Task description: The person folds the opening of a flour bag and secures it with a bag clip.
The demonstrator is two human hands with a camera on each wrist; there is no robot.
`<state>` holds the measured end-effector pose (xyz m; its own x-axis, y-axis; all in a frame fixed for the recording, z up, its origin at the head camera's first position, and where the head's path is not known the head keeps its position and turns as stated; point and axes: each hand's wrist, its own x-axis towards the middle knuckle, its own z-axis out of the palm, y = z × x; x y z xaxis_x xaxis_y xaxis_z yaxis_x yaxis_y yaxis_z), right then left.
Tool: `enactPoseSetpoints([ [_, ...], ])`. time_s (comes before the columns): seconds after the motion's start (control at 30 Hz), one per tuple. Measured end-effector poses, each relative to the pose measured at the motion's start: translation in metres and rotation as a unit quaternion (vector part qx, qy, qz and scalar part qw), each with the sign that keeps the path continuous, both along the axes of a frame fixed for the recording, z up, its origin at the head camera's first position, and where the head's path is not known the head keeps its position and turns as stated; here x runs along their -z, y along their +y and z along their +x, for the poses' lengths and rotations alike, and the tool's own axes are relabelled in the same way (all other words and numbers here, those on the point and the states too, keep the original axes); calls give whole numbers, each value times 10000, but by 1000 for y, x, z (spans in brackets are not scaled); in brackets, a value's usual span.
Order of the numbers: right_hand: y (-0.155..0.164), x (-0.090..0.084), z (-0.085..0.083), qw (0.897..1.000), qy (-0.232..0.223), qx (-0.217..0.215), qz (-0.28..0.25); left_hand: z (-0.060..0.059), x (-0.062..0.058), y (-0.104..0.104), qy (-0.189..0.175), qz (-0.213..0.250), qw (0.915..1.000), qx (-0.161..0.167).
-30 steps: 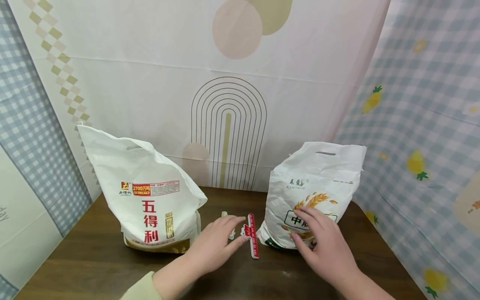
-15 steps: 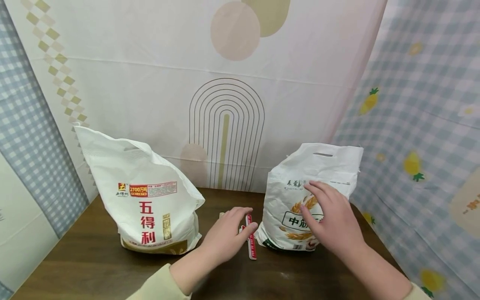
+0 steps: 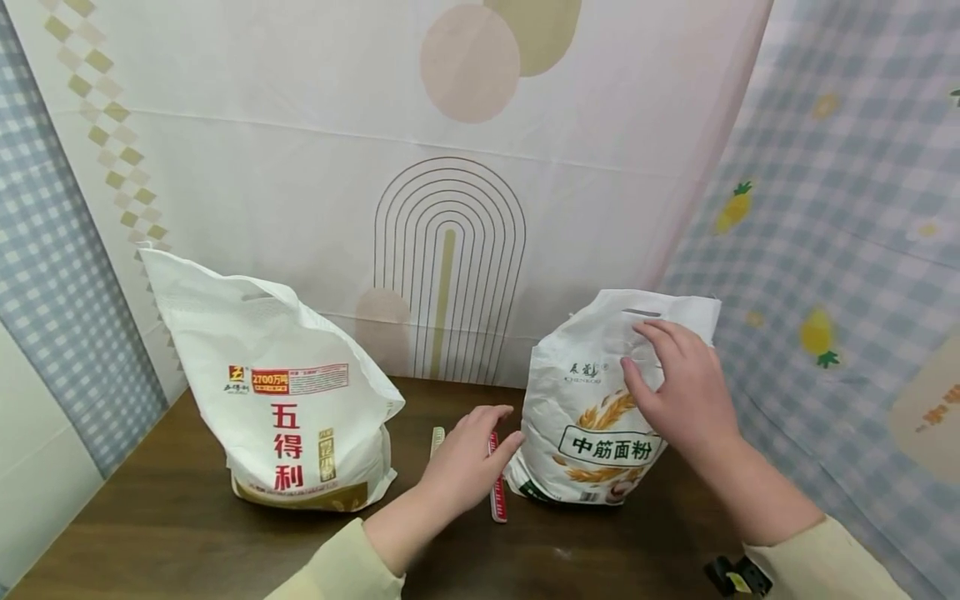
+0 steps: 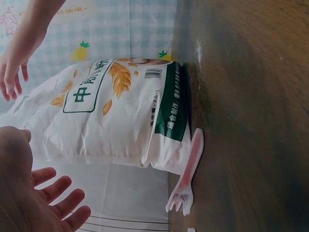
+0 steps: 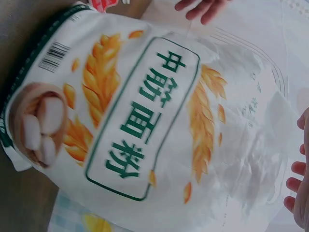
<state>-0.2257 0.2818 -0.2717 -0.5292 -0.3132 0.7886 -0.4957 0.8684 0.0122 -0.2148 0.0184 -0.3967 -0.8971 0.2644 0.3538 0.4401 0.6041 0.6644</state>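
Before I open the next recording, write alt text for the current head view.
A person's right hand is in front of the upper part of a white flour bag on a brown table, while the left hand partly hides a red clip. A second white bag, with red lettering, stands at the picture's left.

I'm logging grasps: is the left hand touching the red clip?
Apart. The left wrist view shows the left hand above the tabletop, with a clear gap between its fingers and the red clip lying there.
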Motion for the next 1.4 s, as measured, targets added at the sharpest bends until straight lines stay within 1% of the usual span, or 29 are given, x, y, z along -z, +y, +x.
enactPoseSetpoints([
  [0.1,-1,-8,-6,10000,29,16,-63,-1,-2,2,-39,81,10000,1],
  [0.23,-3,-20,-12,9996,198,-47,-195,-6,-5,7,-58,148,9999,-24],
  [0.37,-7,-30,-16,9994,284,-68,-164,-11,-9,12,-90,220,9996,-117],
  [0.57,-15,-44,-24,10000,14,41,-77,-17,-12,22,-194,310,9991,-221],
  [0.7,-14,-52,-31,9998,-159,-74,64,-20,-16,29,-261,426,9985,-204],
  [0.87,-6,-61,-41,9981,-446,-189,383,-22,-23,38,-203,594,9979,-160],
  [1.0,3,-67,-46,9956,-737,-165,551,-24,-27,43,-239,635,9976,-125],
  [1.13,10,-73,-53,9891,-1291,-69,700,-28,-29,45,-249,818,9963,-122],
  [1.2,12,-76,-56,9822,-1682,-14,838,-30,-30,45,-302,1003,9944,-102],
  [1.3,14,-80,-59,9688,-2260,76,1019,-32,-30,45,-430,1304,9905,-77],
  [1.4,14,-82,-60,9569,-2648,228,1170,-34,-30,45,-528,1557,9864,-55],
])
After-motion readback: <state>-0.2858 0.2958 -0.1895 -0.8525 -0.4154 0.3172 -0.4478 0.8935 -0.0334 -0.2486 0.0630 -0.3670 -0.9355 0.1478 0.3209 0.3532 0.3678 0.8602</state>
